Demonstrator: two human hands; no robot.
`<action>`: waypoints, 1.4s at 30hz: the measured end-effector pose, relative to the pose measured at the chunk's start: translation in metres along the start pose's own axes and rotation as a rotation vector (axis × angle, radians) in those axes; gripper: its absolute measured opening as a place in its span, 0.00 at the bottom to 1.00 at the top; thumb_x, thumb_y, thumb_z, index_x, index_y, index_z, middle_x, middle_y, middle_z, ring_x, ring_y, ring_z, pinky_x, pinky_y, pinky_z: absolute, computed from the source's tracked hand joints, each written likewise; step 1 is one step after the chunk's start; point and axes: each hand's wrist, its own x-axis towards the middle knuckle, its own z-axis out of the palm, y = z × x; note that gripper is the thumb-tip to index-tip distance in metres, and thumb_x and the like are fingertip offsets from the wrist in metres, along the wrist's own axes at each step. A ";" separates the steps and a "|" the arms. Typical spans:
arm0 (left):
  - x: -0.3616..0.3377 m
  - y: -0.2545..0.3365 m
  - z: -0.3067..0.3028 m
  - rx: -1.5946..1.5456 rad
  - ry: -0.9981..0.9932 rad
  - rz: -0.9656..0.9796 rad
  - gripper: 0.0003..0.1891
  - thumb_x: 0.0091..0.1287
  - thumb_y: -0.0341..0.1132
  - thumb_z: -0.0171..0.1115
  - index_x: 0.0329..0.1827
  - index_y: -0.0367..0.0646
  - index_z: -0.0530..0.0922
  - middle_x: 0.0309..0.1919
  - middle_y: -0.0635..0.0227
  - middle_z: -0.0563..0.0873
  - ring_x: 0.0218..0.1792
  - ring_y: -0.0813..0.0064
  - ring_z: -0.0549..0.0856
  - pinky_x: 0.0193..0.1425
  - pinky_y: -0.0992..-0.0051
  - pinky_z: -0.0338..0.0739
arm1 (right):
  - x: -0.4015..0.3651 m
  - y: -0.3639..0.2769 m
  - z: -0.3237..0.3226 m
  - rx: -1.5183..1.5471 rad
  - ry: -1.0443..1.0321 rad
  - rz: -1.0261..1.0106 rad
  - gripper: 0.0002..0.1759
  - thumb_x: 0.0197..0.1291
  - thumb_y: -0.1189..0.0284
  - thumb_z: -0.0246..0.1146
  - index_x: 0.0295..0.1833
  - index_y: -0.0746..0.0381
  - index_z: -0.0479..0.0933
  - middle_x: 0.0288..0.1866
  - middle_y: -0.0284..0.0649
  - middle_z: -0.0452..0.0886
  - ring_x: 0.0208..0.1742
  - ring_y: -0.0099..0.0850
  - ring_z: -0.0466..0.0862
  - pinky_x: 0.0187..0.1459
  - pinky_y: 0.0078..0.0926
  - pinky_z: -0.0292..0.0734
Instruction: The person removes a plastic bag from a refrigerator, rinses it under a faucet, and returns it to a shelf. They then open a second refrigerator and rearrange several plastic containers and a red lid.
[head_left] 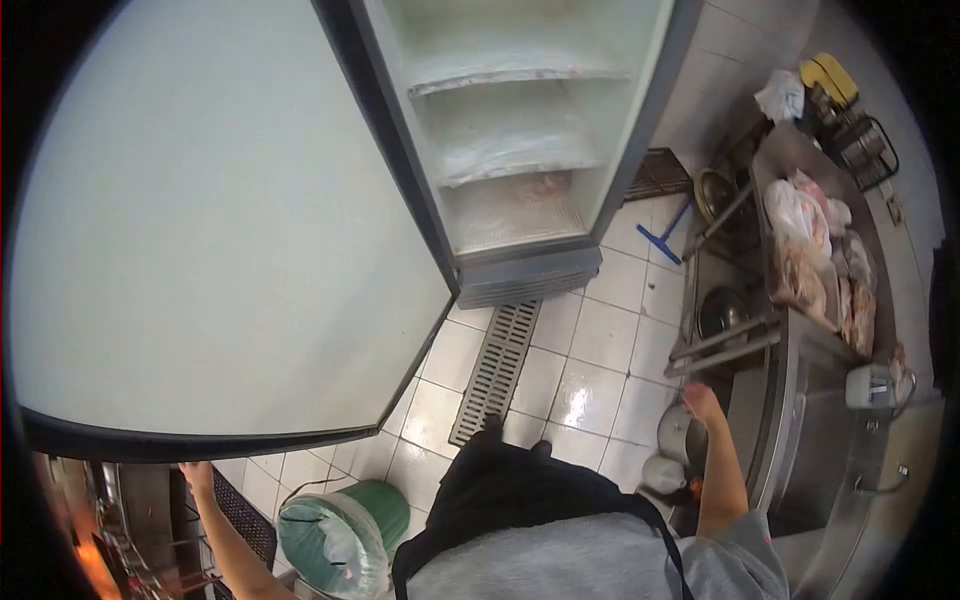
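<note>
One wide door stood swung out from the refrigerator, filling the left side and hiding whatever lay behind it. The left hand was at the door's lower edge, apparently touching it; with the door covering most of its fingers, I could not tell whether they gripped. The right hand hung over the floor near the steel counter, too small to tell open from closed. Below it sat a metal pot and a white jug, and farther off a blue squeegee lay near the counter's legs. The refrigerator's shelves were covered with clear film. A green bin beside the person held a liner and pale plastic. The steel basin contained white bags and what looked like wrapped meat. White tiles, shiny in places, covered the floor, with a slotted drain grate running from the refrigerator toward the person's feet.
</note>
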 end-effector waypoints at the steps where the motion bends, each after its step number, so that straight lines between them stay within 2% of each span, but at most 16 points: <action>1: 0.006 0.016 -0.004 0.118 -0.107 -0.017 0.39 0.60 0.49 0.63 0.72 0.47 0.57 0.72 0.47 0.50 0.72 0.51 0.54 0.72 0.60 0.52 | -0.035 0.034 0.005 -0.046 0.041 0.084 0.04 0.57 0.75 0.59 0.38 0.63 0.76 0.35 0.36 0.77 0.34 0.32 0.79 0.28 0.34 0.76; 2: 0.018 0.029 -0.002 0.183 -0.151 -0.001 0.39 0.60 0.49 0.63 0.72 0.47 0.57 0.72 0.47 0.50 0.72 0.51 0.54 0.72 0.60 0.52 | -0.085 0.045 0.015 0.253 0.165 0.435 0.04 0.58 0.74 0.58 0.36 0.62 0.76 0.32 0.36 0.77 0.32 0.32 0.78 0.26 0.35 0.75; 3: 0.029 0.043 0.002 0.221 -0.176 0.026 0.39 0.60 0.48 0.63 0.72 0.46 0.57 0.72 0.47 0.51 0.72 0.51 0.54 0.73 0.60 0.52 | -0.127 0.090 0.027 0.521 0.176 0.568 0.06 0.59 0.72 0.56 0.38 0.62 0.75 0.28 0.38 0.75 0.27 0.32 0.77 0.24 0.36 0.73; 4: 0.042 0.053 0.007 0.252 -0.196 0.047 0.39 0.60 0.48 0.63 0.72 0.46 0.56 0.72 0.47 0.51 0.72 0.51 0.54 0.73 0.60 0.52 | -0.179 0.107 0.029 0.378 0.032 0.749 0.08 0.62 0.70 0.54 0.42 0.61 0.74 0.29 0.38 0.75 0.23 0.33 0.77 0.23 0.37 0.73; 5: 0.053 0.061 0.014 0.280 -0.215 0.075 0.39 0.60 0.47 0.63 0.72 0.46 0.56 0.72 0.47 0.51 0.72 0.51 0.54 0.73 0.60 0.51 | -0.218 0.062 0.036 0.152 0.060 1.057 0.10 0.63 0.68 0.53 0.46 0.60 0.74 0.32 0.38 0.77 0.24 0.33 0.79 0.23 0.36 0.73; 7: 0.072 0.079 0.027 0.325 -0.243 0.127 0.39 0.60 0.46 0.63 0.72 0.46 0.56 0.72 0.47 0.51 0.72 0.51 0.54 0.73 0.60 0.51 | -0.291 0.097 0.069 0.191 -0.014 1.101 0.12 0.63 0.65 0.53 0.47 0.59 0.73 0.33 0.38 0.78 0.27 0.33 0.81 0.23 0.36 0.73; 10: 0.094 0.104 0.048 0.356 -0.264 0.219 0.39 0.59 0.44 0.63 0.72 0.45 0.55 0.71 0.47 0.52 0.72 0.52 0.54 0.73 0.60 0.50 | -0.354 0.101 0.127 0.410 0.190 1.192 0.12 0.62 0.65 0.55 0.45 0.60 0.74 0.29 0.40 0.79 0.28 0.34 0.82 0.23 0.38 0.72; 12: 0.109 0.120 0.071 0.363 -0.278 0.287 0.40 0.59 0.43 0.63 0.72 0.45 0.55 0.71 0.47 0.52 0.72 0.52 0.54 0.73 0.60 0.50 | -0.364 0.089 0.158 0.465 0.210 1.164 0.09 0.57 0.67 0.58 0.35 0.62 0.77 0.28 0.42 0.78 0.26 0.36 0.79 0.25 0.44 0.75; 13: 0.117 0.125 0.085 0.364 -0.281 0.319 0.40 0.59 0.43 0.63 0.72 0.45 0.55 0.71 0.47 0.52 0.72 0.52 0.54 0.73 0.60 0.50 | -0.356 0.020 0.146 0.377 0.079 1.166 0.06 0.54 0.71 0.58 0.30 0.63 0.75 0.27 0.43 0.77 0.25 0.35 0.78 0.24 0.39 0.74; 14: 0.119 0.133 0.097 0.363 -0.279 0.350 0.40 0.59 0.42 0.63 0.72 0.45 0.55 0.71 0.47 0.52 0.72 0.52 0.54 0.73 0.60 0.50 | -0.349 0.053 0.168 0.273 0.004 1.026 0.14 0.60 0.63 0.56 0.34 0.63 0.79 0.26 0.43 0.80 0.26 0.37 0.81 0.26 0.40 0.73; 15: 0.118 0.143 0.109 0.361 -0.276 0.379 0.40 0.59 0.42 0.63 0.72 0.44 0.54 0.71 0.47 0.53 0.72 0.53 0.54 0.73 0.60 0.49 | -0.342 0.100 0.201 0.337 0.114 0.737 0.14 0.59 0.63 0.57 0.34 0.64 0.79 0.28 0.44 0.81 0.27 0.35 0.81 0.28 0.39 0.74; 18: 0.109 0.161 0.143 0.355 -0.245 0.442 0.40 0.58 0.40 0.63 0.72 0.44 0.54 0.71 0.48 0.53 0.72 0.53 0.54 0.73 0.60 0.49 | -0.343 -0.027 0.190 0.583 0.286 0.793 0.17 0.57 0.62 0.59 0.48 0.60 0.77 0.41 0.38 0.83 0.37 0.28 0.85 0.31 0.31 0.78; 19: 0.103 0.168 0.149 0.353 -0.231 0.457 0.40 0.58 0.39 0.63 0.72 0.44 0.54 0.71 0.48 0.53 0.72 0.53 0.54 0.73 0.60 0.48 | -0.347 -0.032 0.195 0.572 0.278 0.803 0.17 0.58 0.62 0.59 0.50 0.59 0.75 0.43 0.37 0.82 0.37 0.27 0.85 0.31 0.31 0.78; 31: -0.046 0.245 0.169 0.055 0.013 0.658 0.41 0.57 0.33 0.63 0.73 0.42 0.51 0.70 0.48 0.55 0.72 0.55 0.55 0.74 0.60 0.46 | -0.445 0.025 0.317 0.605 0.115 1.077 0.18 0.58 0.64 0.61 0.55 0.55 0.74 0.46 0.34 0.82 0.37 0.28 0.85 0.33 0.36 0.77; 37: -0.159 0.297 0.158 -0.258 0.082 0.827 0.42 0.56 0.29 0.64 0.73 0.41 0.50 0.70 0.48 0.56 0.72 0.55 0.55 0.74 0.60 0.44 | -0.412 0.056 0.293 0.695 0.240 0.908 0.18 0.55 0.64 0.62 0.51 0.57 0.77 0.43 0.38 0.82 0.35 0.29 0.86 0.30 0.35 0.79; 42: -0.262 0.355 0.153 -0.538 -0.046 1.017 0.43 0.55 0.26 0.64 0.73 0.40 0.49 0.70 0.49 0.57 0.72 0.56 0.55 0.74 0.60 0.43 | -0.392 0.088 0.257 0.692 0.358 0.833 0.21 0.53 0.64 0.63 0.52 0.58 0.77 0.43 0.39 0.83 0.35 0.29 0.86 0.29 0.34 0.80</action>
